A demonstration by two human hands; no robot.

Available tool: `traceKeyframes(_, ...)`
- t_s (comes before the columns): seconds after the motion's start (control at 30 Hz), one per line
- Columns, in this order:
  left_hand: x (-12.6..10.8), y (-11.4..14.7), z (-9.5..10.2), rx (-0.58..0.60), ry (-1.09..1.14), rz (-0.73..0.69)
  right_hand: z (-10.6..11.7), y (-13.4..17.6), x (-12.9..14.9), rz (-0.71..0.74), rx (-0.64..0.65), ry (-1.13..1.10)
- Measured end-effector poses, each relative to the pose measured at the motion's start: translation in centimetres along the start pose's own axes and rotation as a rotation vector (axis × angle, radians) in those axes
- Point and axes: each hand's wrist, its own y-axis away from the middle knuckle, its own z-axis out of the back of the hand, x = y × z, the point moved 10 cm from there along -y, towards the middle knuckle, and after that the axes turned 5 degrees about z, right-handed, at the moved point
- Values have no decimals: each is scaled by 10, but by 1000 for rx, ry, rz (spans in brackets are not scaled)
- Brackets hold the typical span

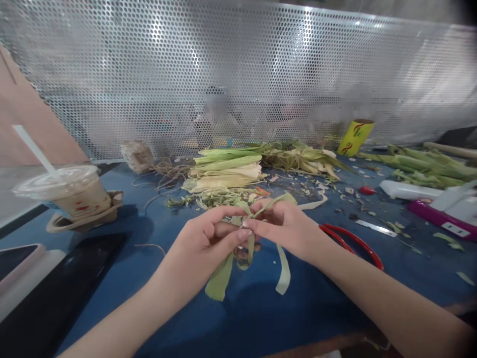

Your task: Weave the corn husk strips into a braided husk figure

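Strips of green corn husk [219, 281] are pinched between my two hands over the blue table. My left hand [208, 236] grips them with thumb and forefinger, and one broad strip hangs down below it. Close against it, my right hand [285, 226] pinches the husk where the strips cross. A pale strip end [283, 273] dangles under my right hand. Just behind the hands lie shredded green scraps [219, 198] and a stack of flat corn husks [227, 166]. Red-handled scissors [354, 243] rest beside my right forearm, their blades partly hidden.
A plastic cup with a straw [80, 191] stands in a cardboard holder at left, near a phone [18, 263]. Behind are twine [171, 174], more husks [298, 159], a yellow tube [356, 136] and a perforated metal screen [238, 64]. A purple-and-white glue gun or power strip [439, 219] lies right.
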Motion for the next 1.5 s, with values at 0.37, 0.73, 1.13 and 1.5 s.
traceKeyframes(0.37,3,-2,-8,184,240,47,6,-1,-3,13,-82,-377)
traceKeyframes(0.73,0,-6,1,124,66,-54,9,-1,11,97,-47,-341)
traceKeyframes(1.13,6,-6,4,80,-26,67,20,-2,19,131,-81,-228)
traceKeyframes(1.5,12,-3,8,82,-136,151,17,-2,15,105,-63,-141)
